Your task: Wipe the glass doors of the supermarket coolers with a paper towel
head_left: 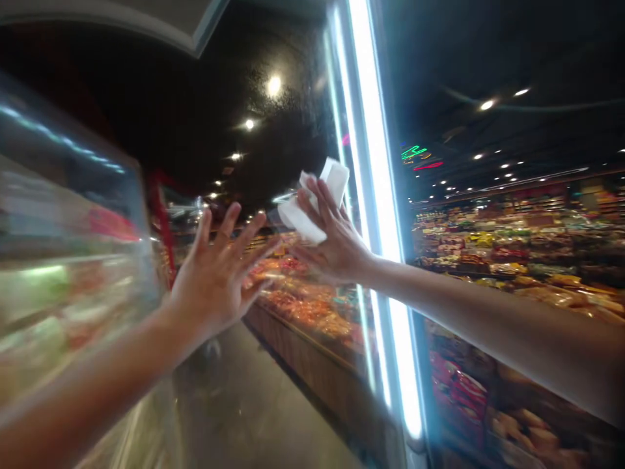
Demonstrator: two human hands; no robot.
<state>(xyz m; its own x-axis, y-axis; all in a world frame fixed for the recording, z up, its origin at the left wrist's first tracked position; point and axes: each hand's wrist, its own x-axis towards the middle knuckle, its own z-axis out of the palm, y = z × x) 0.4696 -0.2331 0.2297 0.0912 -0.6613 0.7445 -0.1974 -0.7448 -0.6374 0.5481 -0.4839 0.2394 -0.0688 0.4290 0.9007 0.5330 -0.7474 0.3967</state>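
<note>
- The right hand (336,244) is raised against a glass door (273,163) of a lit display case, pressing a white folded cloth (312,205) flat to the pane.
- Its fingers (317,202) lie stretched and slightly spread over the cloth rather than curled round it; the cloth is pinned between palm and glass, with its upper corner sticking out above the fingertips.
- The cloth sits at the right side of the pane, just left of a bright vertical light strip (378,195) that runs down the door's edge.
- The left hand (219,273) is up beside it, to the left and a little lower, palm toward the glass, all five fingers spread wide and holding nothing. Whether the palm actually touches the pane cannot be told.
- The two hands are near each other but apart; the left fingertips point toward the lower edge of the cloth.
- The glass reflects ceiling spotlights and shows a dark upper area.
- On the far right, well beyond the door, long shelves of packaged goods (512,247) stretch across the shop.
- At the left, another chilled case (68,260) is blurred, its contents unreadable.
- Below the hands a grey floor (254,404) runs away alongside a wooden-fronted produce display (312,312).
</note>
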